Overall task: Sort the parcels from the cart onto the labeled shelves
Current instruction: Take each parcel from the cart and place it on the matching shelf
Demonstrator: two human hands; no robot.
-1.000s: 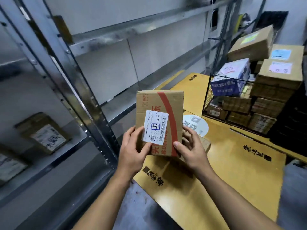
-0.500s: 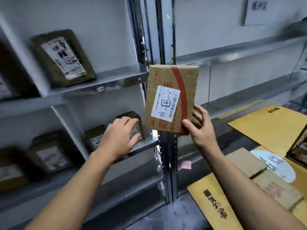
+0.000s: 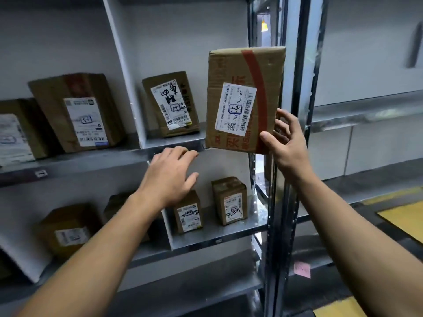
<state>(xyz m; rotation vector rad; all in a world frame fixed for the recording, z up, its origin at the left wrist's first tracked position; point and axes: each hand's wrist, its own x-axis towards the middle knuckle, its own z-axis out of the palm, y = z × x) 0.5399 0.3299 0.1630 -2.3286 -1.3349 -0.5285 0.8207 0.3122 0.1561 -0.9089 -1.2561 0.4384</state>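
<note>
Above right grip (image 3: 288, 145): parcel (image 3: 231, 72), lower corner pinched.

White label (image 3: 235, 107) on the brown cardboard parcel with a red stripe (image 3: 246, 65) reads "J4-J10" in print, with a boxed blue pen mark beneath and a barcode and QR code alongside. Red characters run along its lower edge, partly covered. Small brown carton (image 3: 230, 200) at the right end of the lower shelf (image 3: 217, 240): black scrawl, unreadable.

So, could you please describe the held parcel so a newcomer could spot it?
Find the dark metal upright right of the shelves. Just left of it, the right hand grips a cardboard parcel. Unlike the shelved parcels, it is held aloft, with a broad red stripe.
</note>
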